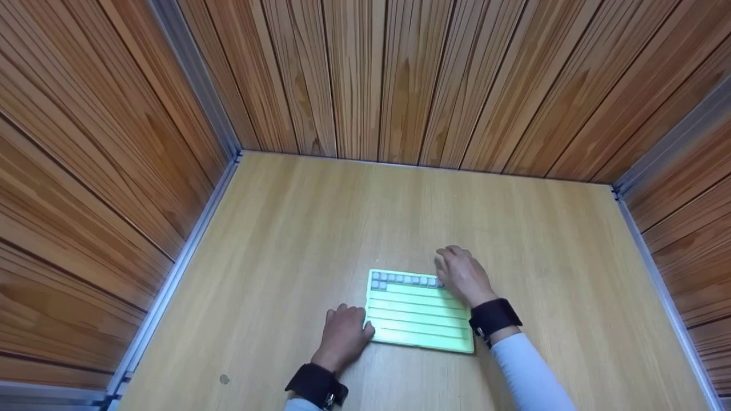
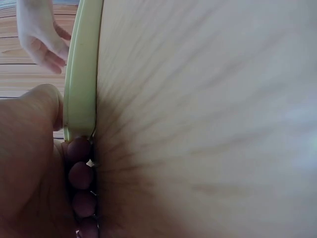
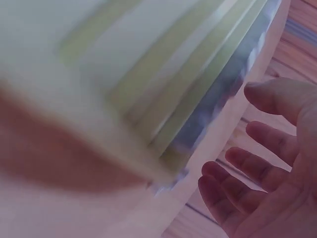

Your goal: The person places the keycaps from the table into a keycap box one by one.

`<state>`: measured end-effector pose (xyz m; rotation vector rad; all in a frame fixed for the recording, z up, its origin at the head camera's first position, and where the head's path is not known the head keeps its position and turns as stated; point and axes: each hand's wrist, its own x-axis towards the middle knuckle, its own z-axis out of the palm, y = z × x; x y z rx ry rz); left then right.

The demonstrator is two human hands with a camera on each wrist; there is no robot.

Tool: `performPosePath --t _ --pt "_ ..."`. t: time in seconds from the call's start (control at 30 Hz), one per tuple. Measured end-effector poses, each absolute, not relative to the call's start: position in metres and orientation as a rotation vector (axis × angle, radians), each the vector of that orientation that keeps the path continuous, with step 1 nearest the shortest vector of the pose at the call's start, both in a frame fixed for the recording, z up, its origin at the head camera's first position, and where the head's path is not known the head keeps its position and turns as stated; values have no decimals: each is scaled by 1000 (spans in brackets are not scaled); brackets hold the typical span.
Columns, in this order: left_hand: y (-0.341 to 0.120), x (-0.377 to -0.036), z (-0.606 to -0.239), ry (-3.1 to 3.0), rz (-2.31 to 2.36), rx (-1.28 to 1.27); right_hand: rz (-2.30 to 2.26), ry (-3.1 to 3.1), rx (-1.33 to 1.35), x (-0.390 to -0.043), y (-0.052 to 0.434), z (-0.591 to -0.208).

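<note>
A light wood-grain tabletop (image 1: 297, 228) spreads out on all sides of the grip, most of its bare surface lying beyond and to either side. Walls of reddish-brown wooden planks (image 1: 371, 74) rise beyond the grip and on both flanks, closing the tabletop in on three sides. Grey metal rails (image 1: 188, 251) run along the joins where the planks meet the tabletop. A small dark spot (image 1: 224, 379) marks the tabletop to the left of the grip, near the front edge.
</note>
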<state>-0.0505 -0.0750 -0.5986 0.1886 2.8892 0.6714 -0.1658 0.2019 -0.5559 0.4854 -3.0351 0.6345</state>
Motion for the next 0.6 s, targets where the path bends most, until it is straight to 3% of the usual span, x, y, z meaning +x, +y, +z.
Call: performPosePath --t 0.6 --pt "-75 -51 -601 2864 674 178 602 -3127 367 -184 229 -566"
